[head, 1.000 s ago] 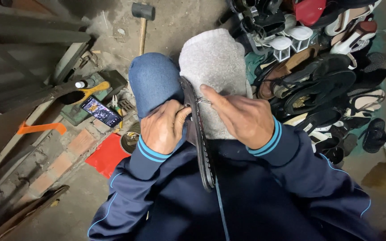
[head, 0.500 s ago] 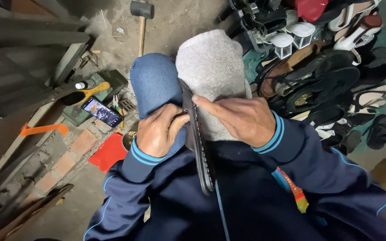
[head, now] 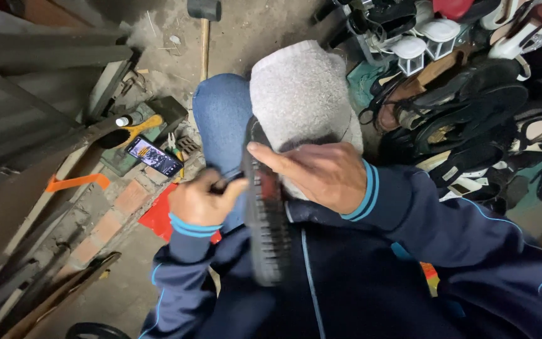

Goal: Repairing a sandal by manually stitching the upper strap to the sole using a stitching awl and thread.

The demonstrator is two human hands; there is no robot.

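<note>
1. Holding a dark shoe sole (head: 265,213) on edge over your lap: your right hand (head: 318,172) is wrapped over its upper part, thumb on the near face, fingers behind. That hand is grasping the sole, not loose.
2. Your left hand (head: 199,201) is clenched round a thin dark tool (head: 230,182) whose tip meets the sole's edge near the top. The tool type is blurred; you can't tell blade from awl.
3. The sole sits between your knees, its top leaning against the grey cloth pad (head: 299,94) on your right knee, with the blue denim knee (head: 221,119) just beside it on the left.
4. Handling, as a judgement: it's light, rubbery, ribbed tread on one face. Stiff along its length, but likely to flex and twist if you grip only one end. The tread should give decent friction; the smooth rim less so.
5. Best hold: pinch across the width close to where the tool works, as you do now, and keep the upper end braced on the pad. Don't hold it by the lower end; it would wobble.
6. Keep the right thumb off the tool's line, as it's close.
7. Around you: a phone (head: 154,156) on the bricks, a hammer (head: 204,25) on the floor ahead, and a pile of sandals (head: 472,107) at right.
</note>
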